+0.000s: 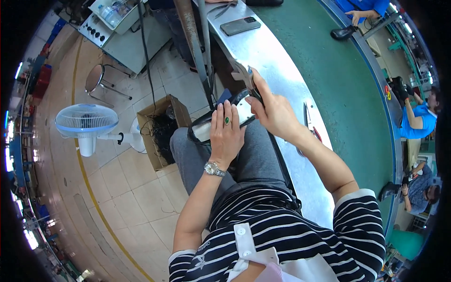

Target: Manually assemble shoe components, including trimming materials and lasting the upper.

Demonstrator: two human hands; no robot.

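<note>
Head view: the black shoe (pixel 221 115) lies on the lap, near the metal bench (pixel 282 70).
Left hand (pixel 226 134): fingers together, pressed flat on the shoe.
Right hand (pixel 272 110): pinches the shoe's far edge.
Advice: press firmly and pull slowly.
Axis: left-near to right-far; which end is the toe, I cannot tell.

A single head-worn fisheye looks steeply down, close above the left hand (pixel 226 134) and right hand (pixel 274 113); the bench (pixel 282 70) curves away just beyond them.
</note>
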